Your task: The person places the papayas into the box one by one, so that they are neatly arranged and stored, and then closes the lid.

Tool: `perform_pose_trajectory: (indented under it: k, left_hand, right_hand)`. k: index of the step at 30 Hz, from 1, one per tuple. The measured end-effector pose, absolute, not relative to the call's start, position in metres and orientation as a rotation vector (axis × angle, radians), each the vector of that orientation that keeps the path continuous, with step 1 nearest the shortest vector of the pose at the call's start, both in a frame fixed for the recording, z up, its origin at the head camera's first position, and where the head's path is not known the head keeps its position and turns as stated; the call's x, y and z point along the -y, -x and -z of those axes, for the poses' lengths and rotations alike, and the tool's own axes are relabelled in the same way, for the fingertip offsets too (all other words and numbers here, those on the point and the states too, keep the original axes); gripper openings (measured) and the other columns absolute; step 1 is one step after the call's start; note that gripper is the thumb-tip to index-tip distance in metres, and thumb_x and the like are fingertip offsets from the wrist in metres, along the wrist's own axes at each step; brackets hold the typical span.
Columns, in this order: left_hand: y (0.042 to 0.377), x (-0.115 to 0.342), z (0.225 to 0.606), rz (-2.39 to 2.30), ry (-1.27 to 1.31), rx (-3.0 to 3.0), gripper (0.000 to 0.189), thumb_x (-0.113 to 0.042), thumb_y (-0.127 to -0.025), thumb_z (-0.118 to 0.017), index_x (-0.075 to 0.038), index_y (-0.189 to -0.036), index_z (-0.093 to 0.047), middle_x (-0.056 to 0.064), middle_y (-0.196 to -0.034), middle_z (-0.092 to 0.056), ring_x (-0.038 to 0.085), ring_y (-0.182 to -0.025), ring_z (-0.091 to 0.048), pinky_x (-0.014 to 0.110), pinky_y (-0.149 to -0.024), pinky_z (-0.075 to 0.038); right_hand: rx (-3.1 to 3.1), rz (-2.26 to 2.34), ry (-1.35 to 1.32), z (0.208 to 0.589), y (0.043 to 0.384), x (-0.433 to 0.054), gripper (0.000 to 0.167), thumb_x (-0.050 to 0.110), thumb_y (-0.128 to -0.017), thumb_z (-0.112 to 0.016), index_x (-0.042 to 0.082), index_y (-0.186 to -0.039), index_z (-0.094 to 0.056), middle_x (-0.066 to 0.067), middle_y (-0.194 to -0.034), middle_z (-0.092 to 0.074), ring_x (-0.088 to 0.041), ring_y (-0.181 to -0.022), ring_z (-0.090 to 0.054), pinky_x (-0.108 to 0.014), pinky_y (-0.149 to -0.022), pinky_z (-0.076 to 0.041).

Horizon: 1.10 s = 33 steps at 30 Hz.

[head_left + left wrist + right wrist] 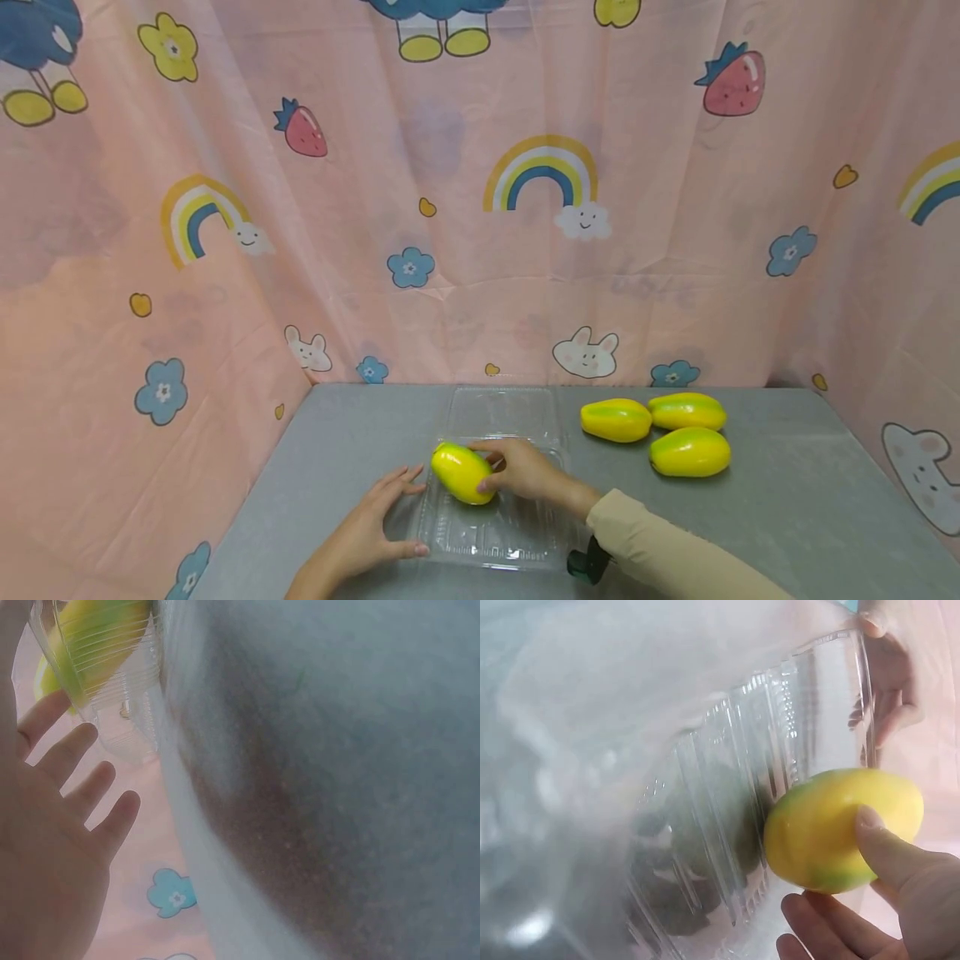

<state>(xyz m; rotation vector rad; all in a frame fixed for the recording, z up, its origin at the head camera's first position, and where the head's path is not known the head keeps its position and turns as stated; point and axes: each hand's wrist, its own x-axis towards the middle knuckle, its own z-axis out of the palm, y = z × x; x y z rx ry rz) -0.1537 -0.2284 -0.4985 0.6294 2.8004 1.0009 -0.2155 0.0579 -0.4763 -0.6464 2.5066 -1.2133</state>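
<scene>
A pink cartoon-print curtain [337, 225] hangs behind a grey bench [795, 517]. On the bench lies a clear plastic container [495, 546] with ribbed walls. The left grip [367, 521] is spread just beside the container's left edge; whether it touches, I cannot tell. The right grip [528, 468] pinches a yellow-green papaya [459, 473] between thumb and fingers, over the container's left part. Three similar fruits [690, 452] sit grouped on the bench, right of the container.
</scene>
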Motion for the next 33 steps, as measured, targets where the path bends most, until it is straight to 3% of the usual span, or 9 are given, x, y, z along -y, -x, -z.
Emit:
perform_pose_trajectory:
  k: [13, 33]
  left_hand:
    - [0.153, 0.228, 0.499, -0.946, -0.62, -2.81, 0.084, -0.064, -0.066, -0.08, -0.022, -0.135, -0.056, 0.003, -0.162, -0.034, 0.039, -0.148, -0.033, 0.071, -0.108, -0.037]
    - [0.153, 0.229, 0.5, -0.965, -0.617, -2.801, 0.083, -0.064, -0.066, -0.08, -0.022, -0.134, -0.056, 0.001, -0.162, -0.034, 0.039, -0.149, -0.031, 0.071, -0.109, -0.035]
  right_hand:
    - [-2.559, 1.197, 0.637, 0.476, 0.209, -0.06, 0.068, 0.027, -0.076, -0.085, 0.02, -0.138, -0.059, -0.009, -0.125, -0.07, -0.023, -0.102, -0.071, -0.042, -0.085, -0.061]
    - [-2.511, 1.401, 0.573, 0.492, 0.208, -0.065, 0.069, 0.021, -0.073, -0.087, 0.012, -0.135, -0.06, -0.02, -0.123, -0.069, -0.028, -0.095, -0.073, -0.039, -0.08, -0.062]
